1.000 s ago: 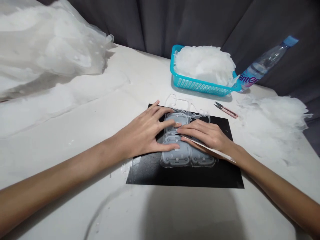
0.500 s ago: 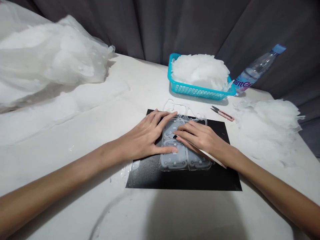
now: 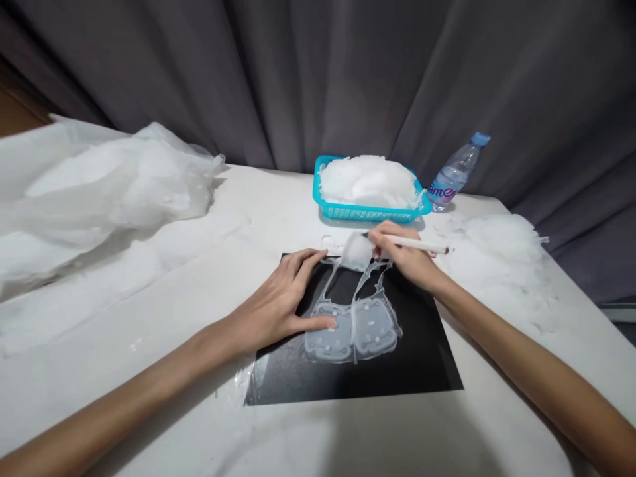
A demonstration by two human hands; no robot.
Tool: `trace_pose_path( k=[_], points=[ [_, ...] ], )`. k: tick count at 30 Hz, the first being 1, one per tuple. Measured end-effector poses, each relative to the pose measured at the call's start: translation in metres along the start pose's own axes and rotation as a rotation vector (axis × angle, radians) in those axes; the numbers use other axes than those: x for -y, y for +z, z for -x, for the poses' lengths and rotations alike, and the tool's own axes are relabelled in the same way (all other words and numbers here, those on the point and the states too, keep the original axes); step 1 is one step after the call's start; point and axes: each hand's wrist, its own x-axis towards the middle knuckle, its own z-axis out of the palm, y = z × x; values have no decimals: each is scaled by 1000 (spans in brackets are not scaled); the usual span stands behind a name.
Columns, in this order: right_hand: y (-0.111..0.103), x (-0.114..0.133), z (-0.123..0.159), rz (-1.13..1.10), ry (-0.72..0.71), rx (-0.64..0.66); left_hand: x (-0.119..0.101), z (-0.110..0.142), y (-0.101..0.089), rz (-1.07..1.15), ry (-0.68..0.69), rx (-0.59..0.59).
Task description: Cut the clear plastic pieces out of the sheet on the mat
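On a black mat (image 3: 407,371) lies a molded sheet of clear plastic pieces (image 3: 375,324) joined by a thin frame. My left hand (image 3: 278,291) is spread over the mat's left side, its thumb resting on the lower left piece and its fingertips near the sheet's top edge. Closed around a white pen-like tool (image 3: 417,244) with a dark tip is my right hand (image 3: 400,255), at the mat's far edge. At its fingertips a translucent plastic piece (image 3: 358,252) stands lifted and tilted above the mat; whether the fingers pinch it is hard to see.
Behind the mat stands a turquoise basket (image 3: 370,214) heaped with translucent pieces. A water bottle (image 3: 450,177) is beside it. More pieces form a loose pile (image 3: 501,258) at the right, and a large clear bag (image 3: 134,175) of white material covers the left. Grey curtain hangs behind.
My right hand has moved away from me, off the middle of the sheet, and an upper piece has come up with it. My left hand stays on the sheet. The view has tilted up.
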Motion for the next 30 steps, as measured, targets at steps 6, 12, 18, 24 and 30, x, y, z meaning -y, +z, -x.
trace_pose_path(
  k=[6,12,18,24,30],
  points=[
    [1,38,19,-94,-170,289,-14,-15,-10,360,-219,-4],
    [-2,39,28,39,-223,156,-10,-18,-2,384,-122,-55],
    [20,32,25,364,-435,243,-8,-11,0,195,29,-58],
    [29,26,16,502,-544,345,-4,-8,3,-66,205,-65],
    [9,10,3,382,-273,67,-8,-2,8,-261,253,-169]
  ],
)
